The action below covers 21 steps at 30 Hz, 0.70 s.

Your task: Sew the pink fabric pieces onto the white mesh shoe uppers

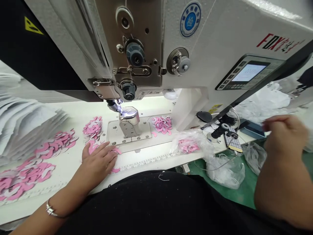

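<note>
My left hand [99, 163] lies flat on the white table, its fingers spread over several curved pink and white cut pieces [93, 146]. To the right, my right hand [285, 133] is raised beside the table, slightly blurred. Its fingers are curled together, and whatever may be in them is hidden. A sewing machine [151, 42] stands in front of me. Its lit needle area is above a raised metal post [129, 120], beyond my left fingertips. Right of that post is a small pile of pink pieces [162, 124].
More pink piles [34, 173] spread along the left, before stacked white sheets [26, 120]. A plastic bag of pink pieces [188, 146] lies at the table's front edge, near a phone [233, 138] and a black thread spool [220, 130]. Clear plastic bags [225, 171] hang at right.
</note>
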Each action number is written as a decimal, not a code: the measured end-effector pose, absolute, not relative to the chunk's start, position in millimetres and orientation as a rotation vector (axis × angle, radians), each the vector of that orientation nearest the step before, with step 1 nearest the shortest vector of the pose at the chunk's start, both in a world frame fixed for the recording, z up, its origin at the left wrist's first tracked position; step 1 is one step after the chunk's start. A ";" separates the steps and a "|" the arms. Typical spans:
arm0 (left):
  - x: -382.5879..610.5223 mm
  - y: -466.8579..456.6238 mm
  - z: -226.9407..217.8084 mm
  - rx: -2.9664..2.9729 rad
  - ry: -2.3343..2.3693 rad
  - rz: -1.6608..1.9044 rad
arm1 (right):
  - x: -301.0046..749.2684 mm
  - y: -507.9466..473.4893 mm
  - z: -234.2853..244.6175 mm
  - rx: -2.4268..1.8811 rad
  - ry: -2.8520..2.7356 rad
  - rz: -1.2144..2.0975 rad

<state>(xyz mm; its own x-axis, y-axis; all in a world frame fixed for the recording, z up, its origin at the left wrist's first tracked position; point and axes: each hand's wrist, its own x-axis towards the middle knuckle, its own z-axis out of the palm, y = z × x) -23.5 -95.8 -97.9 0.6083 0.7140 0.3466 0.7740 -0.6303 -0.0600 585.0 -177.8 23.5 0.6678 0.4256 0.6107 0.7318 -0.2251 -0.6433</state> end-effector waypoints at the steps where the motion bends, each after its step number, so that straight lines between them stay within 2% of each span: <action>1: -21.5 -96.3 -95.5 -2.631 -1.229 -0.449 | 563.2 -187.6 10.6 -1.914 -1.134 -0.174; 3: -13.7 -99.0 -89.5 -2.649 -1.225 -0.479 | 523.1 -194.0 -14.2 -1.970 -1.689 0.173; 5: -2.8 -104.0 -83.3 -2.687 -1.223 -0.503 | 494.1 -186.0 -36.3 -1.934 -1.987 0.220; 8: 11.6 -113.0 -77.8 -2.763 -1.232 -0.526 | 472.2 -166.4 -54.1 -1.991 -2.003 0.164; 12: 19.5 -120.8 -75.6 -2.873 -1.253 -0.613 | 450.8 -163.3 -27.8 -1.898 -1.857 0.089; 16: 27.3 -125.9 -56.7 -2.988 -1.364 -0.959 | 400.2 -178.1 23.2 -1.697 -1.751 0.082; 18: 35.4 -128.9 -38.5 -2.979 -1.484 -1.172 | 366.8 -177.8 34.4 -1.574 -1.810 0.206; 21: 51.8 -132.5 -14.4 -3.033 -1.563 -1.329 | 320.9 -165.8 25.1 -1.406 -1.947 0.506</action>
